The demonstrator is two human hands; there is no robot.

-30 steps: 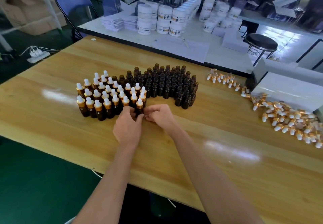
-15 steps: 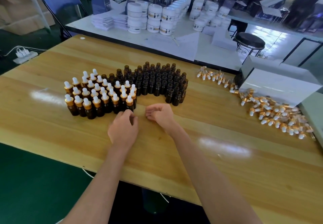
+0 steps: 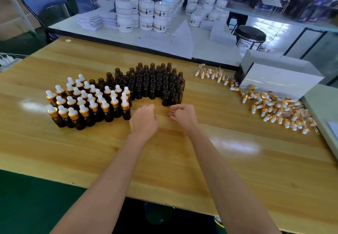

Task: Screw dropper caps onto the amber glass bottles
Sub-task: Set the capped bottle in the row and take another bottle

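Reaching over a wooden table [image 3: 210, 164], the left hand [image 3: 144, 122] and right hand [image 3: 182, 116] sit slightly apart, fingers loosely curled, holding nothing, just in front of the uncapped amber bottles [image 3: 155, 83]. Capped bottles [image 3: 87, 104] stand touching their left side; loose dropper caps [image 3: 274, 109] lie well to their right.

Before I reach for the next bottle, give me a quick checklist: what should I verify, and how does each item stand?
1. Free left hand: ok, it holds nothing.
2. Free right hand: ok, fingers loosely curled, nothing seen in them.
3. Upright uncapped bottles: ok; the nearest stand just beyond the right hand.
4. Supply of loose dropper caps: ok, piled on the table by the white box.
5. A cap in a grip: not ok; neither hand has one.
6. Tightness of the capped bottles: cannot tell.
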